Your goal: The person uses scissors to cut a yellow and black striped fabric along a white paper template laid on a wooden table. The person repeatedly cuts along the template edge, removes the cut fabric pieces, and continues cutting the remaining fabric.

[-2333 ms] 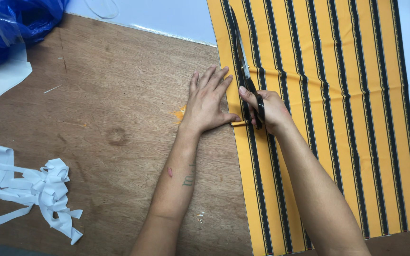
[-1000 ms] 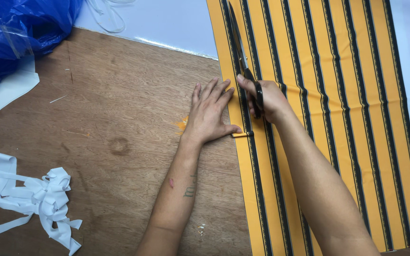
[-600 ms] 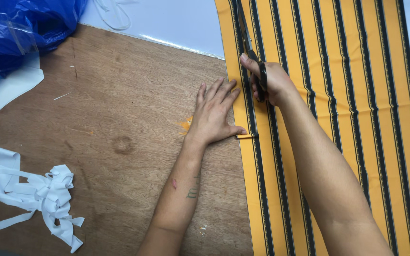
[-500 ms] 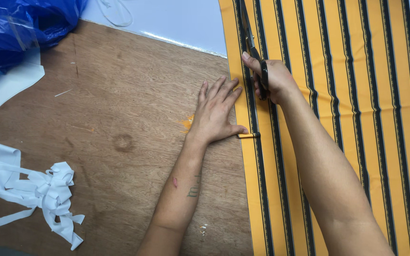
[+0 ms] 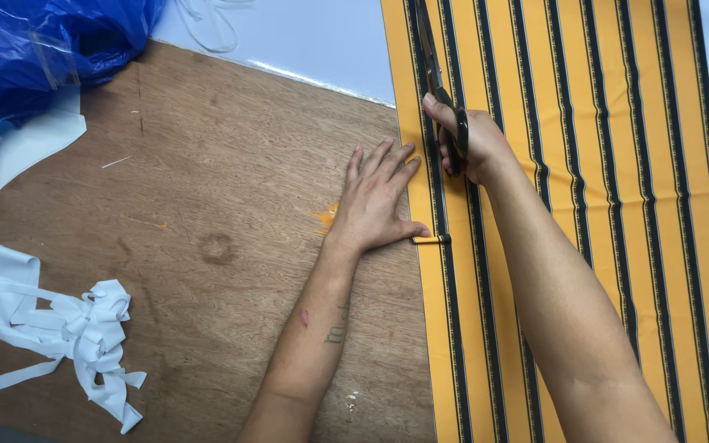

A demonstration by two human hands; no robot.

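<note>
The right hand [image 5: 471, 143] has travelled up the striped yellow fabric [image 5: 601, 180] with the scissors [image 5: 435, 78] — now farther from the person than the left hand [image 5: 379, 201], which it was beside before — leaving a longer cut behind it.

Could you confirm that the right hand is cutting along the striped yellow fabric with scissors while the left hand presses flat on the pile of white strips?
Not quite: in the head view the left hand lies flat at the left edge of the striped yellow fabric, far from the white strips. The right hand does hold the scissors on the fabric.
</note>
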